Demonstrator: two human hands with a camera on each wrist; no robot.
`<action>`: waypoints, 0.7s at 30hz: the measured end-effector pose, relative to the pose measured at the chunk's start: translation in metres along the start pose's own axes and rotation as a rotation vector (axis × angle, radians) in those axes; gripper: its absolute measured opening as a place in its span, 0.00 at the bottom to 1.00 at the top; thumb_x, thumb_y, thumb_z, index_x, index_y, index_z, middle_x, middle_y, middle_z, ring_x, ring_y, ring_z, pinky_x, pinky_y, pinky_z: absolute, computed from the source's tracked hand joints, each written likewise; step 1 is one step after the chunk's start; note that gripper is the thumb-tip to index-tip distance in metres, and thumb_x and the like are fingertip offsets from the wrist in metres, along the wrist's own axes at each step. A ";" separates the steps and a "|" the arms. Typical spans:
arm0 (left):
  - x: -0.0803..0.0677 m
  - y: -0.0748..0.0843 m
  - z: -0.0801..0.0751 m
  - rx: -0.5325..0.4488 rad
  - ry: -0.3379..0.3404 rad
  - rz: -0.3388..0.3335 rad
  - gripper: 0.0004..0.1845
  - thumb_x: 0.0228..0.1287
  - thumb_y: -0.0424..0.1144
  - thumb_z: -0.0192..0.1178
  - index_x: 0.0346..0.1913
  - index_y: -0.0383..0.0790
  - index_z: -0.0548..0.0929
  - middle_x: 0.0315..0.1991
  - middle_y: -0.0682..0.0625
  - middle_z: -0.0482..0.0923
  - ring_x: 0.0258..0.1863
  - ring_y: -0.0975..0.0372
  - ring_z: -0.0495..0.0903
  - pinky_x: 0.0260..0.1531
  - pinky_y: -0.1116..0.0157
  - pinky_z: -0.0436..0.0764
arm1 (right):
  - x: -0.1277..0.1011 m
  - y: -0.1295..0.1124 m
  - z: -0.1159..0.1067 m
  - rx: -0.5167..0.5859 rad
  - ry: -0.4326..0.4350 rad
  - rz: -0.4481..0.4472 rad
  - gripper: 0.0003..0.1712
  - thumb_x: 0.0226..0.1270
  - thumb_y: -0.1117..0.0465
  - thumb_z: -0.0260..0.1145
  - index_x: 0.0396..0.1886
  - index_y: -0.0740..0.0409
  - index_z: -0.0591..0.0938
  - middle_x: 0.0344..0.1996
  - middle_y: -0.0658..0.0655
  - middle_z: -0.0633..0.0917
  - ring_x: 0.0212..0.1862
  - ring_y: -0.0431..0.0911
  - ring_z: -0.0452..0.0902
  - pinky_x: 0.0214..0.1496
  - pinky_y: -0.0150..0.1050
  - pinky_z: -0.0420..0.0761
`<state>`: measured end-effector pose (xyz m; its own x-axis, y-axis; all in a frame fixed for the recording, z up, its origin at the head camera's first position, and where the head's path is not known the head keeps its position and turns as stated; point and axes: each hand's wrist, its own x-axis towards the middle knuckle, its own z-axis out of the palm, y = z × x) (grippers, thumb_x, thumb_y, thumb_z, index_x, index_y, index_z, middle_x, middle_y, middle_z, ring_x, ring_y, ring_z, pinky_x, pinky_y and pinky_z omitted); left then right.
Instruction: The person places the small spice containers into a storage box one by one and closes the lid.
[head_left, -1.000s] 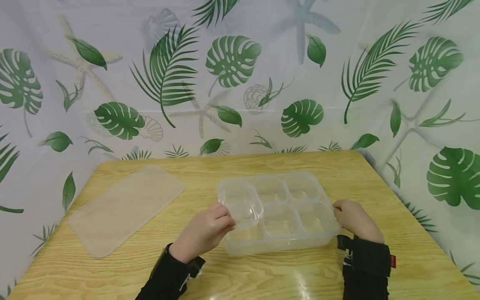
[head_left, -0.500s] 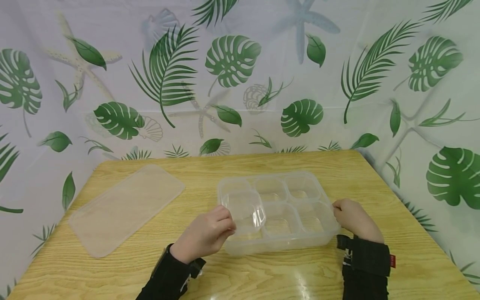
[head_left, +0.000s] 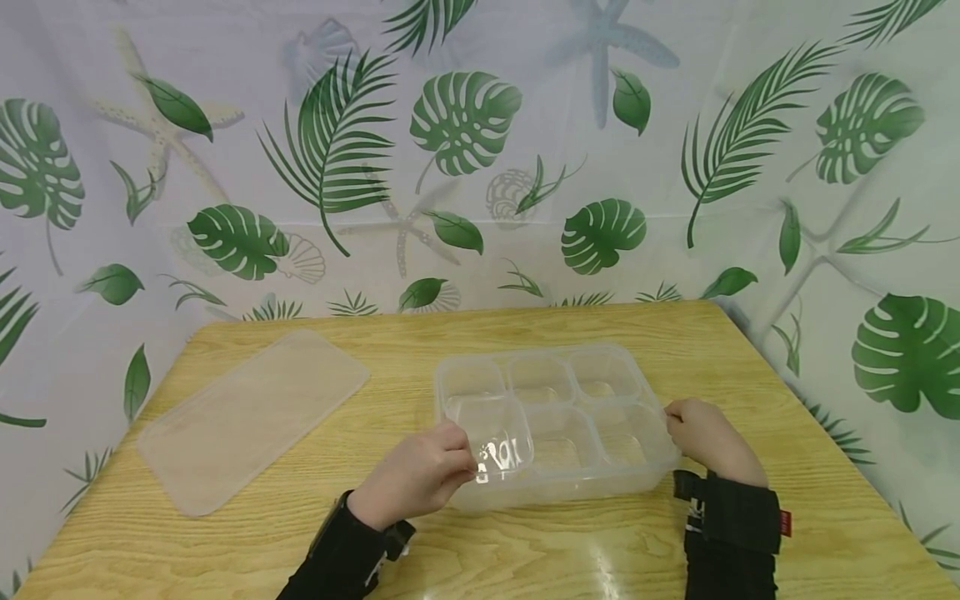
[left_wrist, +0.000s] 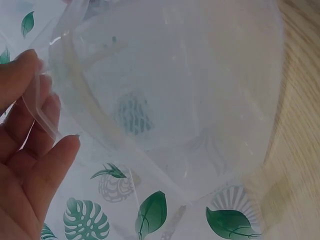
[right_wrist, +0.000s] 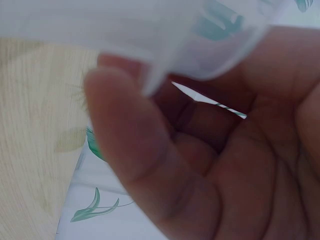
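A translucent plastic storage box (head_left: 577, 485) with clear square compartments stands right of centre on the table in the head view. My left hand (head_left: 420, 473) pinches the left rim of a small clear plastic compartment tray (head_left: 487, 429), which overlaps the box's front left corner. The left wrist view shows thumb and fingers on that thin rim (left_wrist: 40, 112). At the box's right side my right hand (head_left: 708, 437) grips the rim. Close up in the right wrist view, the rim (right_wrist: 155, 75) passes between thumb and fingers.
A flat, translucent rectangular lid (head_left: 255, 421) lies slantwise on the left of the wood-grain table (head_left: 510, 558). A leaf-printed white curtain (head_left: 465, 250) rises behind the table and along both sides.
The small tray has come down and toward the front of the box, uncovering the back left compartment. My left hand has shifted slightly forward and right with it; the right hand stays put.
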<state>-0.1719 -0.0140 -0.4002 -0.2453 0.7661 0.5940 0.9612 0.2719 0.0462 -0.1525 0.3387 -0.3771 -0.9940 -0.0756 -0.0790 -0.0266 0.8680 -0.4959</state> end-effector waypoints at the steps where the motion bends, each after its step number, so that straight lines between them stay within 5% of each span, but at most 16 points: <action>1: 0.000 0.000 0.001 0.001 -0.008 -0.002 0.05 0.48 0.31 0.66 0.23 0.42 0.80 0.23 0.56 0.66 0.25 0.66 0.65 0.26 0.77 0.67 | 0.000 0.000 0.000 0.000 0.000 0.001 0.18 0.66 0.68 0.43 0.16 0.60 0.71 0.12 0.51 0.63 0.16 0.43 0.58 0.21 0.36 0.61; 21: -0.003 -0.001 0.006 0.012 -0.103 -0.050 0.03 0.47 0.31 0.66 0.23 0.43 0.82 0.22 0.56 0.70 0.25 0.68 0.71 0.27 0.80 0.69 | 0.000 0.001 0.000 0.008 0.000 0.004 0.18 0.66 0.68 0.43 0.17 0.60 0.72 0.12 0.51 0.63 0.17 0.43 0.58 0.21 0.36 0.61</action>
<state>-0.1733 -0.0134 -0.4073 -0.3055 0.8068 0.5057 0.9459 0.3181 0.0640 -0.1525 0.3392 -0.3778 -0.9941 -0.0723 -0.0811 -0.0219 0.8644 -0.5023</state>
